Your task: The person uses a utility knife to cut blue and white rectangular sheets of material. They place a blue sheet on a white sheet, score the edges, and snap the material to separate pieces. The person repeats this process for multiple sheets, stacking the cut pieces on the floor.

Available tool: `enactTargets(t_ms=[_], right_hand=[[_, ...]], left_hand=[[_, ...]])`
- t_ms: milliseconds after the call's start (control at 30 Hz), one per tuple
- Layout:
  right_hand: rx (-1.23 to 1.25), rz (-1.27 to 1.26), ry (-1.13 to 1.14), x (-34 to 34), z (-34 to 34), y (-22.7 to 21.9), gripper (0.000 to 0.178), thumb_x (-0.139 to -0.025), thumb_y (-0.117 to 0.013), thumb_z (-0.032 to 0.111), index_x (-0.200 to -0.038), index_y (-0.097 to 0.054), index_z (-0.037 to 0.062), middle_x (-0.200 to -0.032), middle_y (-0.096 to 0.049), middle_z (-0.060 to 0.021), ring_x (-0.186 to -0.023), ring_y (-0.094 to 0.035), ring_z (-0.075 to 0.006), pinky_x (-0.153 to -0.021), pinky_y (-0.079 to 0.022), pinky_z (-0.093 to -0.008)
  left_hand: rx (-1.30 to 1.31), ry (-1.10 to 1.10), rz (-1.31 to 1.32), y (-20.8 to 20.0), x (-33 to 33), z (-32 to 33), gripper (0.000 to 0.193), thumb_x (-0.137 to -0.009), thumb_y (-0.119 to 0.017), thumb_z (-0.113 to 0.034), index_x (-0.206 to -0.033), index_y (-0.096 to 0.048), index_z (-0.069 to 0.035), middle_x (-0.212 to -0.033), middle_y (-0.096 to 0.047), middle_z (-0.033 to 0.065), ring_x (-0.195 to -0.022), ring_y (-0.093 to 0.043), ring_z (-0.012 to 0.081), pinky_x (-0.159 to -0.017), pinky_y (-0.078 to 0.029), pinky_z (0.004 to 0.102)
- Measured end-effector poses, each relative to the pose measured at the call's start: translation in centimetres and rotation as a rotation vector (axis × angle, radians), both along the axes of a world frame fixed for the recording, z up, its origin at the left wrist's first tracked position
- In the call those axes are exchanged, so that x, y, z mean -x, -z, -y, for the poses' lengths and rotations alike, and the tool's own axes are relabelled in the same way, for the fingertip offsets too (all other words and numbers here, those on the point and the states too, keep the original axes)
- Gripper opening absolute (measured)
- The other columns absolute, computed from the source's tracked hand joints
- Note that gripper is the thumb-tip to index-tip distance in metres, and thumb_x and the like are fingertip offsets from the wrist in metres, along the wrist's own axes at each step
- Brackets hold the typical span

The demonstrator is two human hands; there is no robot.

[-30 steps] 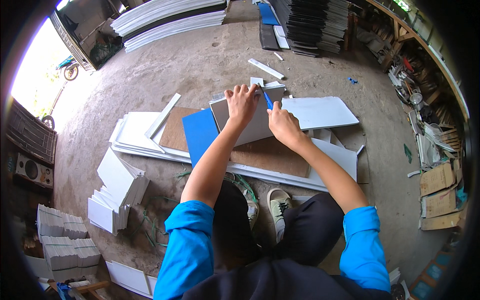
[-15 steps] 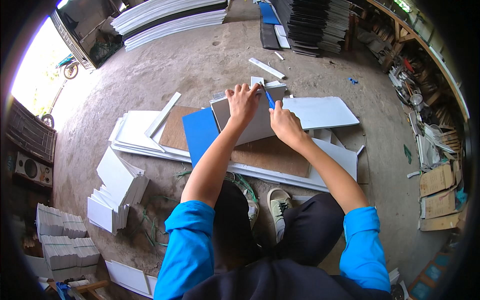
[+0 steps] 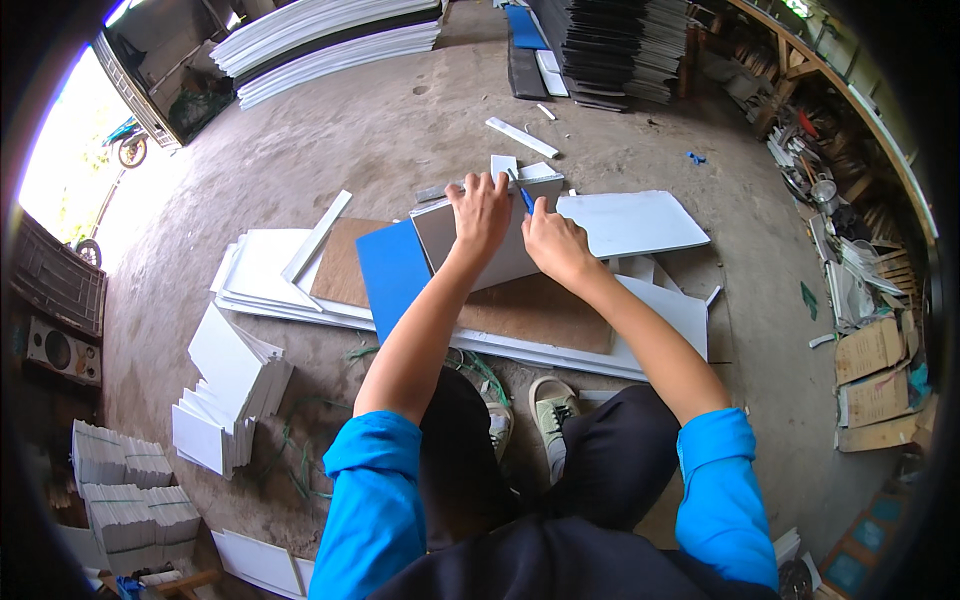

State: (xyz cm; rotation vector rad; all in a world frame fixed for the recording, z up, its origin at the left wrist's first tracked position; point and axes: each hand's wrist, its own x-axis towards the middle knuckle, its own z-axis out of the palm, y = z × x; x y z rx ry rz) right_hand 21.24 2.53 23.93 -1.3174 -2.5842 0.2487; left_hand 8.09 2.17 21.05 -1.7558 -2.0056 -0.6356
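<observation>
A grey-white panel point(image 3: 505, 240) stands tilted on the stacked boards in front of me. My left hand point(image 3: 481, 218) is closed over its upper edge, fingers curled on the far side. In my right hand point(image 3: 560, 243) is a blue-handled utility knife point(image 3: 527, 198), its tip by the panel's top edge, close to my left fingertips. Just beyond that edge shows a small white piece point(image 3: 503, 165). Under the panel lie a brown board point(image 3: 545, 312), a blue sheet point(image 3: 393, 265) and white boards point(image 3: 265, 265). A white panel point(image 3: 635, 222) rests to the right.
Cut strips point(image 3: 522, 137) lie on the concrete floor beyond. Small white sheets point(image 3: 235, 360) are stacked at left, above tied bundles point(image 3: 120, 455). Tall dark sheets point(image 3: 600, 50) and a white sheet pile point(image 3: 330, 45) stand at the back. Cardboard point(image 3: 868, 352) lines the right side.
The whole view has shifted slightly. My right hand and the knife have come a little to the left, nearer my left hand. The left hand keeps its hold on the panel.
</observation>
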Motion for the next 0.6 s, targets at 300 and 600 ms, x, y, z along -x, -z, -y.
enactTargets(t_ms=[300, 600], right_hand=[[0.052, -0.039, 0.019, 0.3, 0.5, -0.9, 0.027, -0.091, -0.034, 0.021, -0.093, -0.04, -0.0056, -0.067, -0.059, -0.0253, -0.059, -0.061, -0.0378, -0.052, -0.051, -0.0429], [0.209, -0.093, 0.067, 2.4, -2.3, 0.1, 0.027, -0.091, -0.034, 0.019, -0.097, -0.038, -0.0071, -0.067, -0.059, -0.0241, -0.048, -0.06, -0.0322, -0.045, -0.051, -0.0397]], left_hand=[[-0.045, 0.083, 0.017, 1.1, 1.0, -1.0, 0.018, -0.079, -0.054, -0.02, -0.092, -0.049, -0.008, -0.086, -0.055, 0.005, -0.088, -0.052, 0.0205, -0.075, -0.036, 0.0366], [-0.076, 0.094, 0.014, 1.5, 0.7, -1.0, 0.016, -0.079, -0.052, -0.015, -0.093, -0.049, -0.007, -0.085, -0.053, 0.0055, -0.086, -0.05, 0.0217, -0.076, -0.035, 0.0383]])
